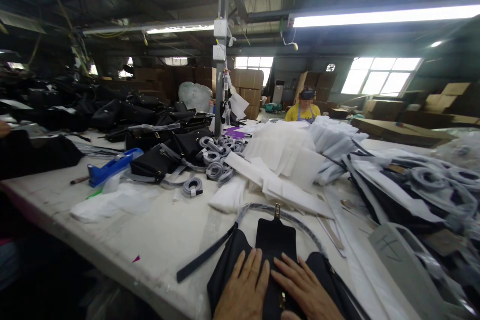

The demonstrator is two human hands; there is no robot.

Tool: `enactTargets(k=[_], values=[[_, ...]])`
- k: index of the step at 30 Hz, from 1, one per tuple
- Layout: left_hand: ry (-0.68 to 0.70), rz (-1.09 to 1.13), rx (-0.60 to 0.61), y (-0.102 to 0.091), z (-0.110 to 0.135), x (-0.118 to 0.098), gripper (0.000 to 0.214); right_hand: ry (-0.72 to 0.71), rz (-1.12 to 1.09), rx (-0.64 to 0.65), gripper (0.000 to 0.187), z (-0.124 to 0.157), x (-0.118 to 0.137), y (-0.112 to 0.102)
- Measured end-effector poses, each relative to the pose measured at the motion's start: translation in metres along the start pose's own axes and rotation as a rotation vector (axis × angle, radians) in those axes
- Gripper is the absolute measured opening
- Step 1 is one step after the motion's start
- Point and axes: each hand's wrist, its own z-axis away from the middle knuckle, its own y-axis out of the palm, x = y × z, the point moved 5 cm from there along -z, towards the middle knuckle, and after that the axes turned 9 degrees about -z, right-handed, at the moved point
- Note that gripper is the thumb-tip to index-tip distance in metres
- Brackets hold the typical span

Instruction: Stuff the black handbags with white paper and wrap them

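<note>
A black handbag (273, 245) lies flat on the white worktable (165, 235) right in front of me, its flap pointing away with a gold clasp at the tip. My left hand (245, 287) rests flat on the bag's left side, fingers stretched out. My right hand (305, 290) lies flat on the bag's right side, fingers spread, close to a small metal fitting. A black strap (204, 257) runs out from the bag toward the left. A thin wrapped handle arcs over the flap.
White foam sheets (285, 160) are piled mid-table, with rolls of wrapped straps (215, 160) and black bags (161, 157) behind. A blue tape dispenser (112, 167) stands at the left. Wrapped bags crowd the right side. A person in yellow (303, 110) works at the far end.
</note>
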Motion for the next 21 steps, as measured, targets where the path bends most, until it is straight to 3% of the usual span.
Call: enactTargets(k=[3, 11, 17, 21], values=[[0.004, -0.040, -0.058, -0.008, -0.004, 0.002, 0.047, -0.100, 0.152, -0.110, 0.075, 0.002, 0.001, 0.005], [0.105, 0.047, -0.078, -0.025, -0.009, 0.015, 0.031, -0.162, 0.273, -0.200, 0.072, 0.003, -0.006, 0.016], [0.005, -0.027, -0.234, -0.024, 0.004, 0.013, 0.032, -0.217, 0.479, -0.334, 0.048, 0.005, -0.010, 0.028], [0.018, -0.009, -0.266, -0.021, 0.009, 0.014, 0.029, -0.226, 0.437, -0.386, 0.046, 0.006, -0.016, 0.036]])
